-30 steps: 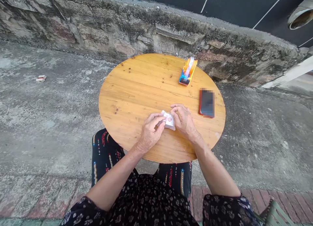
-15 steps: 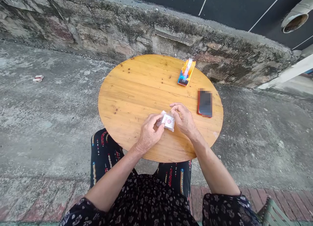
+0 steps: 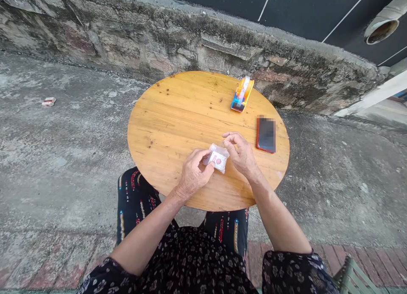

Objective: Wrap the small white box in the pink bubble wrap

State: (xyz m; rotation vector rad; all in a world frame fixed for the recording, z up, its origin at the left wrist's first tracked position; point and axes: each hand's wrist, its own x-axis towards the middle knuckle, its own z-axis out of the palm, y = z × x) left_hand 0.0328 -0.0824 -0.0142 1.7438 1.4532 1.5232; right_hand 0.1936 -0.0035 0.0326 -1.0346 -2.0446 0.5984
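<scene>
A small white box with red print (image 3: 217, 160) lies in a clear plastic wrapper over the near middle of the round wooden table (image 3: 178, 112). My left hand (image 3: 196, 170) grips its left side between thumb and fingers. At the upper right of the box, my right hand (image 3: 240, 153) pinches the edge of the clear wrapper (image 3: 220, 148), with thumb and index finger together. The wrapper stands out loosely past the box's top edge.
Toward the table's far right edge stands an orange and blue tape dispenser (image 3: 242, 95). A dark phone in a red case (image 3: 266, 134) lies right of my right hand. Behind the table runs a stone wall (image 3: 143, 40). A green chair (image 3: 359, 277) shows at bottom right.
The right hand has risen slightly, and the wrapper's upper part is now pulled up and spread more. The box has tilted a little in the left hand.
</scene>
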